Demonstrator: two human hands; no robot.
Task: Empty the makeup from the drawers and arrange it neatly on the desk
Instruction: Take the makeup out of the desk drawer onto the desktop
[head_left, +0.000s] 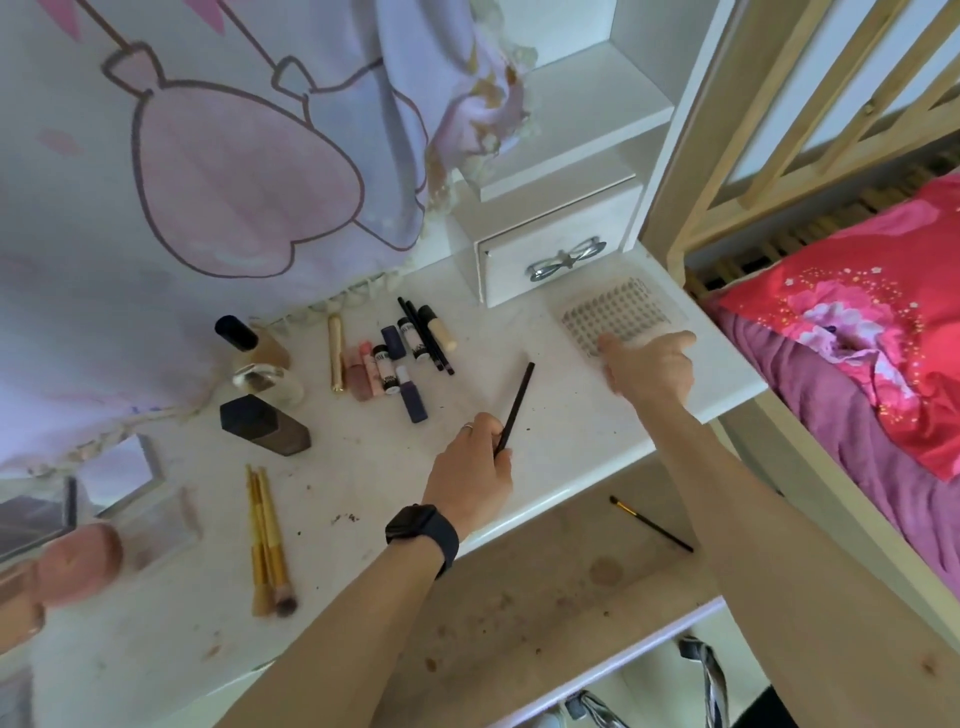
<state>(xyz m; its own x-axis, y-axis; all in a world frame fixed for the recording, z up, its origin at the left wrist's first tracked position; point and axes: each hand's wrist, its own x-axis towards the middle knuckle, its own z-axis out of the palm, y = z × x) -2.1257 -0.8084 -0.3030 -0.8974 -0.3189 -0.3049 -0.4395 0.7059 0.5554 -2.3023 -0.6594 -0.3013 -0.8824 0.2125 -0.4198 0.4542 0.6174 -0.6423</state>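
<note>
Overhead view of a white tabletop (550, 447) with makeup laid out on it. The left hand (467, 478), with a dark watch (423, 532) on its wrist, sits at frame centre and pinches the lower end of a thin black pencil (517, 405), which slants up and to the right above the tabletop. The right hand (649, 371), at centre right, lies on the near edge of a clear flat case (618, 312) printed with rows of small dark marks. Its thumb points right, and whether its fingers grip the case or only rest on it cannot be told. The case lies on the tabletop just in front of a small white drawer box (519, 270) with a bow-shaped handle (566, 260). Left of centre is a cluster of lipsticks and small tubes (400, 358), with a gold tube (336, 358) beside it. Farther left stand a black-capped bottle (249, 343), a round glass bottle (270, 382) and a dark angular bottle (265, 426). Gold-handled brushes (267, 540) lie together at lower left, near a blurred pink sponge (78, 561) at the left edge of the frame. Below the tabletop edge, at lower centre, an open drawer (519, 597) holds a single black-handled brush (649, 522). A bed (857, 322) with red bedding fills the right side.
</note>
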